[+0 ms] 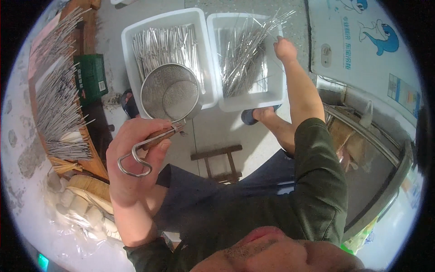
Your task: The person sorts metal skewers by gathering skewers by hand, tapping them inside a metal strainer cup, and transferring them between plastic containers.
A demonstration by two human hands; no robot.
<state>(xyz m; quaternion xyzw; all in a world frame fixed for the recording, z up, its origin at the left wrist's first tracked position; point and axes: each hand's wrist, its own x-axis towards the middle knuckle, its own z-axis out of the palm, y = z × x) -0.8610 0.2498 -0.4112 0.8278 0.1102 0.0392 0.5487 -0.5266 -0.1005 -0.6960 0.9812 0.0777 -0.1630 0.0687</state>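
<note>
My left hand [131,154] is closed around the wooden grip of a round metal mesh strainer [181,98]. A bent metal loop at the handle's end juts out past my fingers. The strainer's bowl hangs over the near edge of the left white plastic tub [127,51], where many thin metal skewers [163,44] lie side by side. Beside it stands the right white plastic tub [251,105]. Loose metal skewers [241,64] lean at a slant in it, some poking above its far right corner. My right hand [286,49] grips that tub's right rim, fingertips partly hidden.
Bundles of metal skewers [59,105] cover a wooden shelf at the left, above a green box [91,78]. A wooden stool [217,159] stands near my legs. On the right are a pale chest freezer [353,40] and a metal-rimmed counter [367,190].
</note>
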